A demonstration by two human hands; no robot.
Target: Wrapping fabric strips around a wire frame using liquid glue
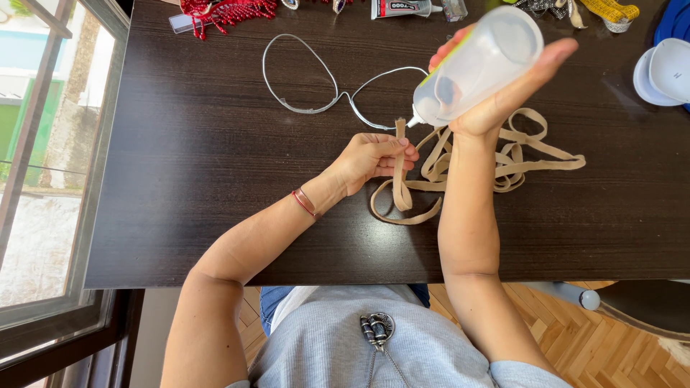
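My left hand [374, 158] pinches one end of a beige ribbon [503, 154] and holds that end upright above the dark wooden table [201, 179]. The rest of the ribbon lies in loose loops to the right. My right hand [496, 93] grips a translucent squeeze bottle [478, 65] tilted down to the left. Its white nozzle touches the top of the held ribbon end. A bent silver wire [316, 86] with two loops lies just beyond my hands.
Red beads [226, 11], a glue tube [402, 8] and a yellow tape measure [611, 11] lie along the far edge. White and blue round lids [665, 72] sit at the far right. A window [50, 165] is on the left, a chair base [632, 302] lower right.
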